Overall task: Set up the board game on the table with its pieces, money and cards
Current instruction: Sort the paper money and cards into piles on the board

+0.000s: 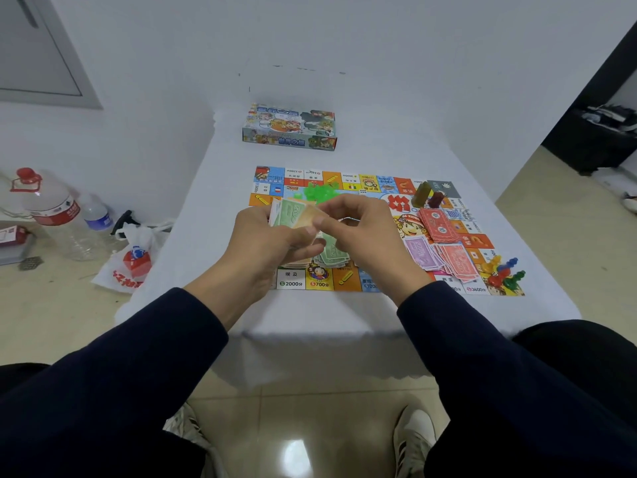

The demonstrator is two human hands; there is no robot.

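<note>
Raised over the colourful game board (379,201), left hand (265,236) grips a fanned paper banknote stack (287,212) marked "500" while right hand (358,222) pinches its orange top note (312,215).

On the tiled floor (51,305) to the left stand a large clear water jug (55,215) with a red cap, a small water bottle (98,217) beside it, and a white plastic bag (129,260) with red print nearer the table.

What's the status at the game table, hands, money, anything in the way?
Left hand grips mixed banknote stack; right hand pinches orange note off it. Green notes, purple notes, red notes piled on game board. Nothing obstructing.
</note>
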